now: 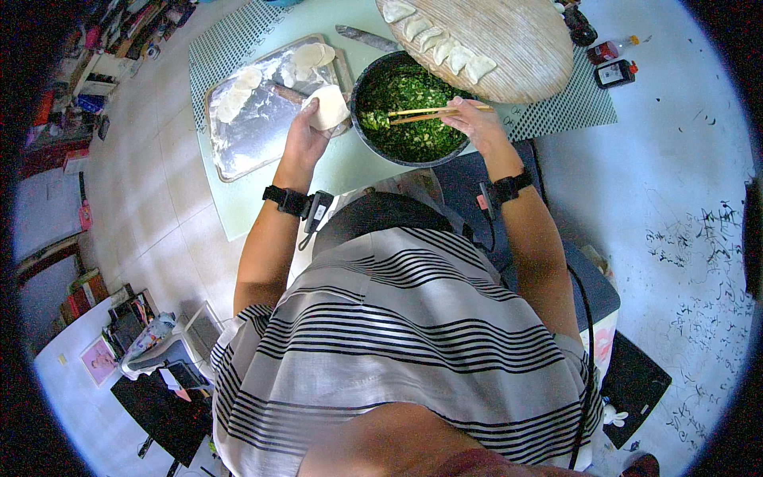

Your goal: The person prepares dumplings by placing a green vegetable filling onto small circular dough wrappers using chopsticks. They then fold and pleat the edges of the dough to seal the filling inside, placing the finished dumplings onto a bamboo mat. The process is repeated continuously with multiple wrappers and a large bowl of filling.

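A round, flat dumpling wrapper point(329, 108) rests in my left hand point(308, 134), thumb on its edge. My right hand point(478, 124) grips a pair of wooden chopsticks point(426, 112), their tips down in the chopped green filling point(411, 134). That filling lies in a dark round pot point(356, 128) between my hands. Under my left hand is a floured metal tray point(247, 149) with more wrappers point(240, 94) and a rolling pin point(285, 92) partly hidden by the held wrapper. Several folded dumplings point(444, 49) line the near left side of a round wooden board point(518, 42) beyond the pot.
A long flat blade-like tool point(365, 37) lies behind the pot, near the board. Bottles point(614, 74) stand at the far right by a wall with scribbles point(715, 214). The pale green tabletop point(238, 206) ends close to my waist. A dark cable point(587, 334) runs along my right side.
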### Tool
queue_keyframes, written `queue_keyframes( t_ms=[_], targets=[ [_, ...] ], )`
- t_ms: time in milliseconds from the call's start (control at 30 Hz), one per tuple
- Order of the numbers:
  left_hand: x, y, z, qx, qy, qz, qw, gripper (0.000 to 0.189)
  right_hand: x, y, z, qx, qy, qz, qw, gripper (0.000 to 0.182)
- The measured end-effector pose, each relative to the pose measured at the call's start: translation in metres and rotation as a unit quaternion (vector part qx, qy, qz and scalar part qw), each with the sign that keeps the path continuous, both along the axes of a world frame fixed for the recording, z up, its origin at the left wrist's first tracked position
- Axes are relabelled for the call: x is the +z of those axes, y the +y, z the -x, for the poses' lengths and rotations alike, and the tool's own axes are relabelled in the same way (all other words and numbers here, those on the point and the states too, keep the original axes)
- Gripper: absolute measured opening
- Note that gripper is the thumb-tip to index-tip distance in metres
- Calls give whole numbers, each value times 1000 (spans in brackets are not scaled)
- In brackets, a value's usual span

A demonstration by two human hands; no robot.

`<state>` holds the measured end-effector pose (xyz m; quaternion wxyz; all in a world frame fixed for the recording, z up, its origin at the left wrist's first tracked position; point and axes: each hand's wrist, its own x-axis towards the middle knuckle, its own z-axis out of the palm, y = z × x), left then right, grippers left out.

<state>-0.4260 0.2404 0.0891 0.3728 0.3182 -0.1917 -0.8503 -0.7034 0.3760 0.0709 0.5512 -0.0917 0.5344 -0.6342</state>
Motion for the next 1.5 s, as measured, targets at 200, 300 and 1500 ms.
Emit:
queue_keyframes(
  t_ms=[200, 300, 1500],
  targets=[
    [-6, -10, 11, -3, -25, 20, 999, 35, 14, 14, 15, 3, 49, 11, 999, 29],
    [2, -9, 19, -7, -58, 21, 998, 32, 20, 21, 18, -42, 81, 6, 996, 27],
    [-14, 5, 95, -119, 41, -96, 987, 43, 124, 32, -30, -64, 262, 111, 957, 12]
  ],
)
